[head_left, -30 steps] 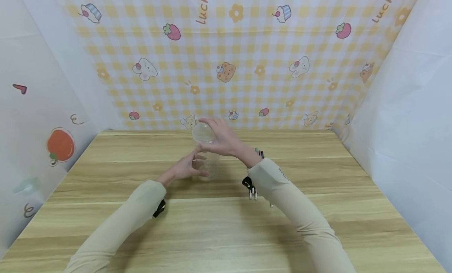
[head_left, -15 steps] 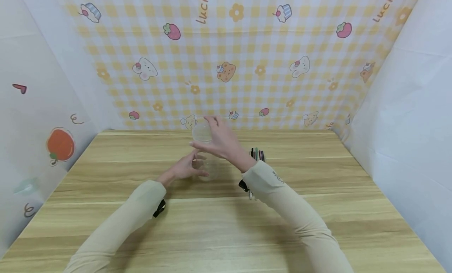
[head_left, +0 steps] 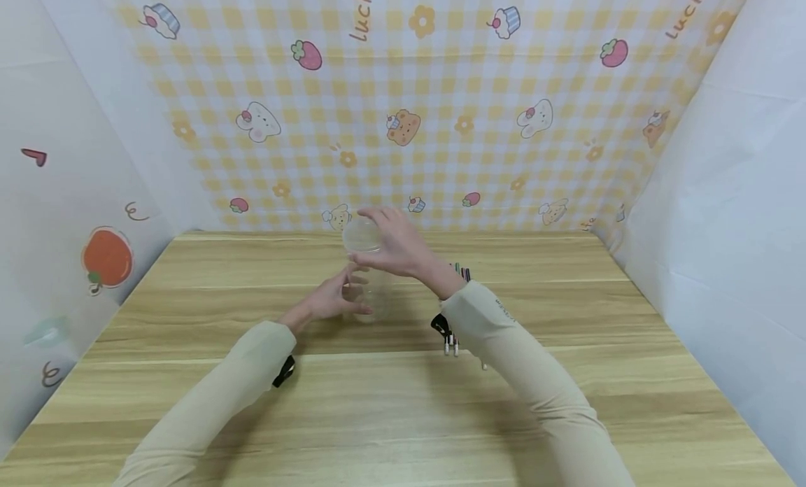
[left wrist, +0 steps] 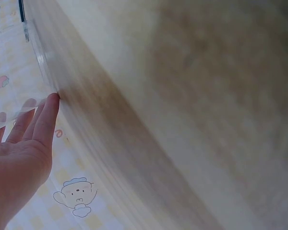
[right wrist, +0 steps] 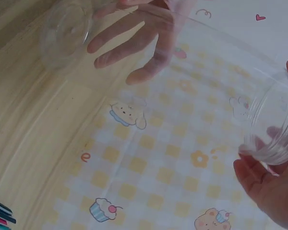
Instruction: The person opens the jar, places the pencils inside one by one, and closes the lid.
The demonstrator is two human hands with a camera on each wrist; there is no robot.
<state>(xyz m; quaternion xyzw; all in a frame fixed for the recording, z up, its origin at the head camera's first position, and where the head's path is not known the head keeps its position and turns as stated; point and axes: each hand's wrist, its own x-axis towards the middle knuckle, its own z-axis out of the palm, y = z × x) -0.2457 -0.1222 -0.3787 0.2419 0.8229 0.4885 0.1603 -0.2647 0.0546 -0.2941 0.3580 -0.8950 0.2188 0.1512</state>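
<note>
My right hand (head_left: pixel 395 243) is gripping the lid (right wrist: pixel 274 125), my left hand (head_left: pixel 329 297) clasping the jar (head_left: pixel 378 296); uneven turning could be tipping it.

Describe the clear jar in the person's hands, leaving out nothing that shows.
The clear jar is a tall, colourless, see-through cylinder, apparently plastic, with a round base and rings around its top; whether those belong to a lid or a neck is unclear. It looks empty and appears to stand upright toward the back of the wooden table. The right hand grips its top; the left hand curves around its side.
</note>
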